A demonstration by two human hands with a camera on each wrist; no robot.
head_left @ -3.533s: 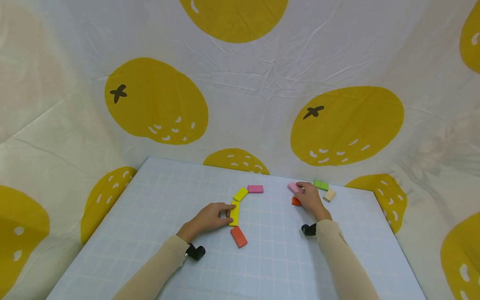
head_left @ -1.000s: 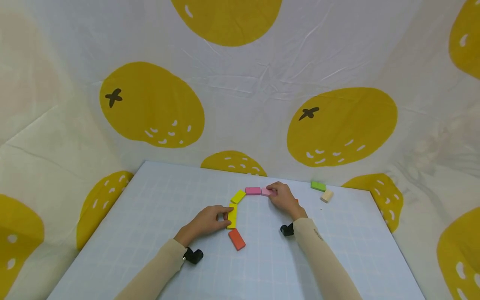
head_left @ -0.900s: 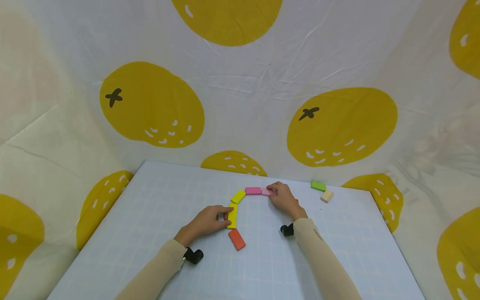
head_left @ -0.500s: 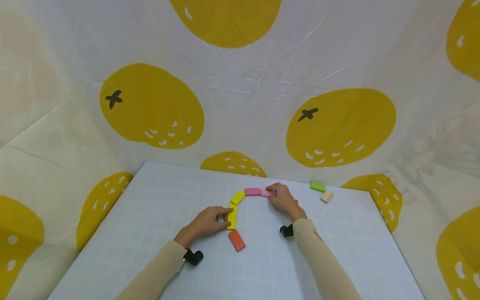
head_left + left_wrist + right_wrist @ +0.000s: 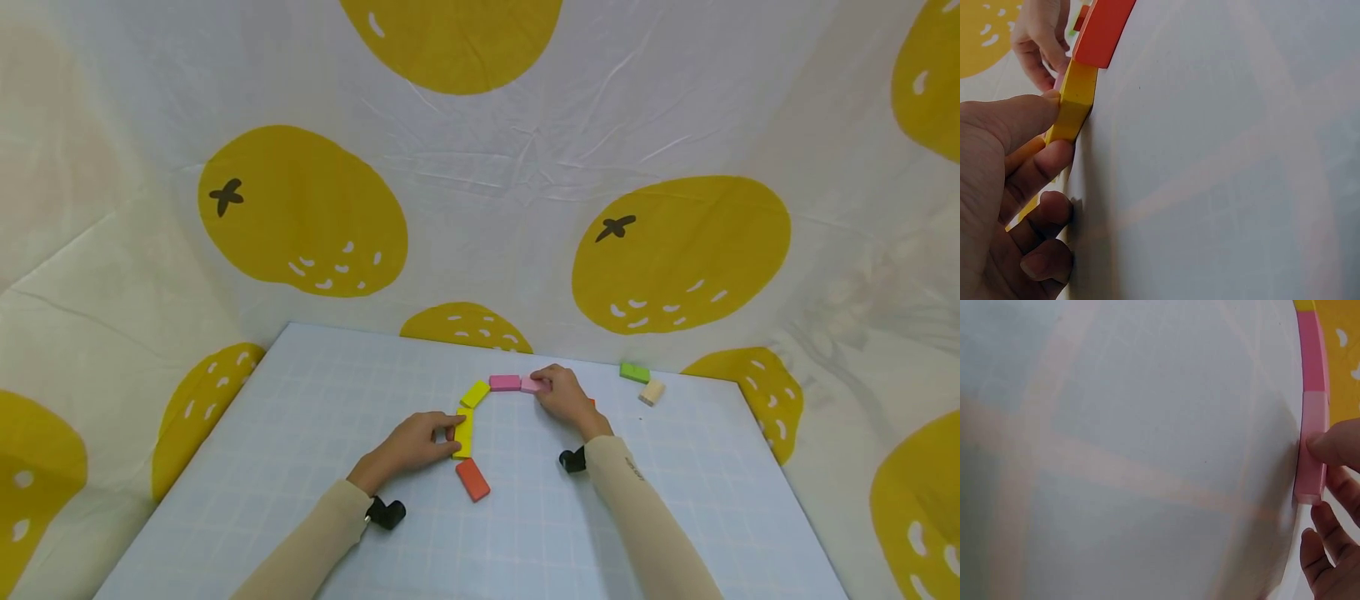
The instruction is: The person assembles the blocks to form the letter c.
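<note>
My left hand (image 5: 416,442) pinches a long yellow block (image 5: 464,437) lying on the table, thumb on the near end and fingers toward the far end. In the left wrist view a red block (image 5: 1105,31) stands right at the end of the yellow block (image 5: 1077,100). My right hand (image 5: 566,396) grips a light pink block (image 5: 1312,425) by its sides, partly hidden under the fingers in the head view. Its end meets a dark pink block (image 5: 1313,350). A shorter yellow block (image 5: 476,393) slants between the dark pink and long yellow blocks, so the row curves.
An orange-red block (image 5: 592,403) shows partly behind the right hand. At the back right lie a green block (image 5: 634,372) and a plain wooden block (image 5: 652,392). A fruit-printed curtain (image 5: 480,208) rises at the table's (image 5: 337,542) back edge.
My right hand has carried the light pink block left, from near the green block to the dark pink block's end. Over the last second both hands stay put.
</note>
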